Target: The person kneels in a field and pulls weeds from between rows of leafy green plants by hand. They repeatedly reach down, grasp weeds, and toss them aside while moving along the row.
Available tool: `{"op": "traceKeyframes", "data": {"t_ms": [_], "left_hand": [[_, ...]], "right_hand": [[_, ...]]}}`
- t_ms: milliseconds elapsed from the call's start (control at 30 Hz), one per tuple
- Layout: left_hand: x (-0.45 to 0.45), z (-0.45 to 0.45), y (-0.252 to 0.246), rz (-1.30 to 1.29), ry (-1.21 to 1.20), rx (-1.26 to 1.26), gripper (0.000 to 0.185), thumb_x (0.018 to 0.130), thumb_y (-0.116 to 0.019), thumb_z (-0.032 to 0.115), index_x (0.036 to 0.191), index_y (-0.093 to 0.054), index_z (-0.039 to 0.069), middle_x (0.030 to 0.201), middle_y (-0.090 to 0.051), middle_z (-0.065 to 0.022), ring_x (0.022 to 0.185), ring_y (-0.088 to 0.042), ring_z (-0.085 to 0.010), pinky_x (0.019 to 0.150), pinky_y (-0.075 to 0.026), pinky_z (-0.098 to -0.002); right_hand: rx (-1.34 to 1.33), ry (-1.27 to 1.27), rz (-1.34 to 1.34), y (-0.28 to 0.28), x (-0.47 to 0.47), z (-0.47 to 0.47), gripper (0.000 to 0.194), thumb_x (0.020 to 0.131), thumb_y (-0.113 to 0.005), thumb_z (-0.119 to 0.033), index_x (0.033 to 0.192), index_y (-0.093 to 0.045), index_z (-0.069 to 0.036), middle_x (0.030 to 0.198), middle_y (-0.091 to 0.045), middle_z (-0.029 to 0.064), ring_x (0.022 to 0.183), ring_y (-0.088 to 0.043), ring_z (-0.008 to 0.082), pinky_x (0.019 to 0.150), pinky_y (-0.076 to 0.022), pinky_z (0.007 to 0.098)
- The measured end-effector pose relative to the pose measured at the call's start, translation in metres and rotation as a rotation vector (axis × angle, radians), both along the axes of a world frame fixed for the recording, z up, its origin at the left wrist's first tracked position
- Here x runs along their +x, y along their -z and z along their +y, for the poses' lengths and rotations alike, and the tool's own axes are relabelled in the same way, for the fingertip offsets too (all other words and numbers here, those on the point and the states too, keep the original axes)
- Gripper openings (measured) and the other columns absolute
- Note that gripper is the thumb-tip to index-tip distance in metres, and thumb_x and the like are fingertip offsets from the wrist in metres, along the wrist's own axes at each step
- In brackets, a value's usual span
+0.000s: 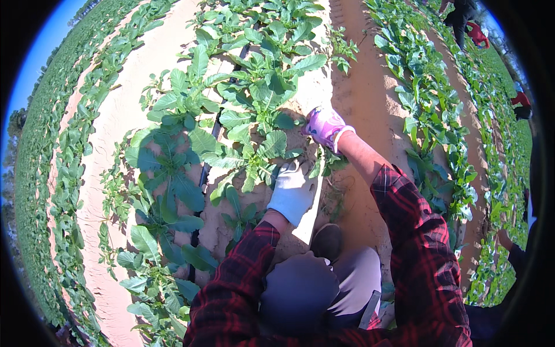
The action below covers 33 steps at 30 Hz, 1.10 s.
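Note:
My left hand [293,191], in a white work glove, rests low on the soil beside a broad-leaved green crop plant [251,158]. Its fingers are bent, with the tips partly hidden against the ground and leaves. Farther forward and to the right, my right hand [325,126] wears a pink patterned glove. It is curled near the sandy soil at the bed's edge, and whatever lies inside its fingers is hidden. Below its wrist, a leafy green sprig [331,161] hangs over the bed's edge; I cannot tell whether either hand touches it.
A black drip line [204,173] runs along the bed between two plant rows. Thin uprooted-looking greenery [336,201] lies near my shoe [327,240]. A sandy furrow [368,86] separates this bed from another crop row [416,86]. Other people [461,19] are at the right.

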State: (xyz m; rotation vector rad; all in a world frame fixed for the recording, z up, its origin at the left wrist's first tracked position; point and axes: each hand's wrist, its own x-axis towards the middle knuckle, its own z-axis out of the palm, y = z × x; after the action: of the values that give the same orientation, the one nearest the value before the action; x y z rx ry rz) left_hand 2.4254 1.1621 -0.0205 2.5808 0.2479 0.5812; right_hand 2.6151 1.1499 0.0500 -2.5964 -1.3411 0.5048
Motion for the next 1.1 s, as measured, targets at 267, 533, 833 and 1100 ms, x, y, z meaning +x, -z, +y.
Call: {"op": "traceKeyframes", "data": {"t_ms": [267,533,833,1100], "left_hand": [[-0.001,0.003,0.002,0.000,0.088,0.109,0.018,0.076,-0.058,0.021,0.083,-0.064,0.006,0.107,-0.060,-0.0096,0.113,-0.050,-0.0287,0.094,-0.040,-0.0445],[0.009,0.010,-0.061,0.194,0.023,-0.253,0.022,0.083,-0.056,0.026,0.089,-0.065,0.007,0.099,-0.064,-0.0115,0.090,-0.062,-0.0306,0.078,-0.049,-0.0400],[0.060,0.180,-0.061,0.121,-0.512,-0.922,0.022,0.087,-0.056,0.015,0.105,-0.065,0.005,0.089,-0.067,-0.0108,0.060,-0.066,-0.0235,0.052,-0.051,-0.0298],[0.098,0.182,-0.011,0.327,-0.120,-0.365,0.013,0.088,-0.045,0.007,0.091,-0.057,0.004,0.071,-0.061,-0.0096,0.057,-0.066,-0.0221,0.044,-0.046,-0.0312]], "right_hand": [[0.105,0.194,0.125,-0.034,-0.014,-0.154,0.052,0.076,-0.070,-0.025,0.120,-0.057,0.000,0.099,-0.065,0.0198,0.093,-0.063,0.0297,0.083,-0.0484,0.0372],[0.322,0.475,-0.059,0.023,0.010,-0.276,0.043,0.077,-0.062,0.004,0.119,-0.059,-0.003,0.124,-0.056,0.0166,0.111,-0.056,0.0316,0.087,-0.0517,0.0336],[0.278,0.410,-0.394,0.085,0.010,-0.316,0.037,0.077,-0.057,-0.003,0.114,-0.060,-0.010,0.127,-0.052,0.0155,0.120,-0.047,0.0350,0.101,-0.0387,0.0432],[0.263,0.447,-0.374,0.079,0.009,-0.311,0.037,0.079,-0.054,-0.004,0.115,-0.059,-0.010,0.130,-0.050,0.0144,0.120,-0.046,0.0342,0.100,-0.0392,0.0424]]}}
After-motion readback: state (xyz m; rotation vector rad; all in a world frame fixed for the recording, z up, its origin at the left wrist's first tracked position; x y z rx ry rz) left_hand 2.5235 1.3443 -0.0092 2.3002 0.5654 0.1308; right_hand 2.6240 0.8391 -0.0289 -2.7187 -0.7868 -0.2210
